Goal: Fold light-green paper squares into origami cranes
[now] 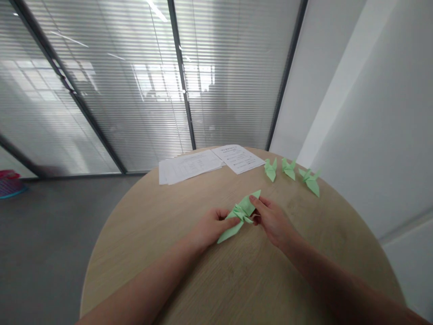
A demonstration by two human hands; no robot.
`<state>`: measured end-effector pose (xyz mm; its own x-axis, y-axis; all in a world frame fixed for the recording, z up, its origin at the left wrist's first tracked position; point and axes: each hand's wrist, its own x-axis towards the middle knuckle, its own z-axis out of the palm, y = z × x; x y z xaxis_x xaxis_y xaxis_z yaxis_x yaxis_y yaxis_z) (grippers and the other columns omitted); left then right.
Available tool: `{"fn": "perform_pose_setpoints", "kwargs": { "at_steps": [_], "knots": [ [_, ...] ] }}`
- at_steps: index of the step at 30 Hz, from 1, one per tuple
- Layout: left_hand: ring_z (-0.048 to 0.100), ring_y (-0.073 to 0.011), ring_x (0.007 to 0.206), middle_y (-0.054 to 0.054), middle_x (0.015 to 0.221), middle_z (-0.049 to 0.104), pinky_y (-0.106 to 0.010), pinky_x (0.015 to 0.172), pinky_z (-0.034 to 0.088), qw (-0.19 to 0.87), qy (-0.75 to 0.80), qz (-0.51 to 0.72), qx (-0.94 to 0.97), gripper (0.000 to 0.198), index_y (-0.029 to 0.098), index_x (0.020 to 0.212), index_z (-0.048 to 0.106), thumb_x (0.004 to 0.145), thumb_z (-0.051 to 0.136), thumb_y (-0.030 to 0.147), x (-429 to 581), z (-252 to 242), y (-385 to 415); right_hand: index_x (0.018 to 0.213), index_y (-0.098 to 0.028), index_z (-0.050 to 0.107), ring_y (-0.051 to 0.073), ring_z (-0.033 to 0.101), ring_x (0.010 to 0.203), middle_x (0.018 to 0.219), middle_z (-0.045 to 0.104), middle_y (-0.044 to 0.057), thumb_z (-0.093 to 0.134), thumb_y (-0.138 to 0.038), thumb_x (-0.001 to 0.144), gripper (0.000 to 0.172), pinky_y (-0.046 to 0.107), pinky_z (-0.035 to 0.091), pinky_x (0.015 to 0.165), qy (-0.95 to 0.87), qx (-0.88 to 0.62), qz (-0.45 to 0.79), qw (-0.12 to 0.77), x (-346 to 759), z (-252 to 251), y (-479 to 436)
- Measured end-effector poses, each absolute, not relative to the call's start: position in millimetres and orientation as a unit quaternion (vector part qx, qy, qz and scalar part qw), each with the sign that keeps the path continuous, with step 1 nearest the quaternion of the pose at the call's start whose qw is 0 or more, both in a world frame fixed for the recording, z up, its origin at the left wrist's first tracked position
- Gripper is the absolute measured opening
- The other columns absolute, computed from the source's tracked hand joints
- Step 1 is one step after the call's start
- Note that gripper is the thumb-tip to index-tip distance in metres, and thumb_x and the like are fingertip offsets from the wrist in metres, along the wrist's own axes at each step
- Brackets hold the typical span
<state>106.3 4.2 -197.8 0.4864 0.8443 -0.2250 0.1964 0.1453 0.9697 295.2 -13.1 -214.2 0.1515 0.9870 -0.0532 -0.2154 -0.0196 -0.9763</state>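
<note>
Between my two hands is a green origami crane (241, 210), its wings spread out to the upper right and lower left. My left hand (214, 225) grips the near-left wing, with the thumb lying over the paper by the folded middle. The far-right wing is pinched by my right hand (269, 219), thumb on top and the other fingers partly hidden underneath. The crane is held just over the round wooden table (216, 289); whether it touches the wood I cannot tell.
Three finished-looking green paper cranes, a left one (270, 170), a middle one (288, 169) and a right one (310, 181), stand near the table's right rim. Printed sheets (192, 167) lie at the far edge. Beyond are glass panels with blinds (149, 104) and a white wall (375, 135).
</note>
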Motion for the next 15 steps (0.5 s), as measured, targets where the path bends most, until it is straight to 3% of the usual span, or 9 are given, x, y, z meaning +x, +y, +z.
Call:
{"fn": "perform_pose_setpoints", "kwargs": {
  "at_steps": [5,10,12,15],
  "knots": [
    [0.045,-0.0122,0.050,-0.001,0.060,0.058,-0.024,0.047,0.030,0.633,0.434,0.338,0.545,0.044,0.017,0.073,0.069,0.076,0.077,0.060,105.5,-197.6,10.1,0.105,-0.024,0.062,0.014,0.047,0.057,0.073,0.053,-0.002,0.062,-0.064,0.084,0.045,0.024,0.034,0.048,-0.385,-0.484,0.453,0.642,294.7,-213.4,-14.2],
    [0.045,-0.0124,0.051,0.001,0.059,0.057,-0.024,0.049,0.030,0.610,0.445,0.341,0.560,0.051,0.016,0.076,0.067,0.072,0.077,0.067,102.4,-200.1,20.5,0.118,-0.027,0.060,0.014,0.049,0.062,0.072,0.053,-0.004,0.074,-0.047,0.082,0.044,0.025,0.039,0.057,-0.562,-0.449,0.393,0.573,283.4,-217.7,-21.4],
    [0.044,-0.0123,0.051,0.001,0.058,0.056,-0.024,0.049,0.028,0.605,0.445,0.309,0.583,0.059,0.015,0.076,0.067,0.068,0.076,0.072,102.6,-203.6,23.2,0.111,-0.026,0.062,0.015,0.052,0.065,0.072,0.056,-0.004,0.071,-0.045,0.084,0.035,0.026,0.041,0.061,-0.572,-0.464,0.378,0.561,279.9,-222.0,-20.9],
    [0.044,-0.0119,0.051,0.002,0.056,0.054,-0.024,0.050,0.029,0.586,0.436,0.274,0.626,0.064,0.015,0.070,0.066,0.064,0.074,0.078,103.8,-207.6,26.1,0.083,-0.022,0.063,0.014,0.052,0.065,0.069,0.055,-0.002,0.064,-0.048,0.087,0.027,0.026,0.041,0.060,-0.589,-0.494,0.332,0.547,283.0,-229.4,-14.0]
  ]
}}
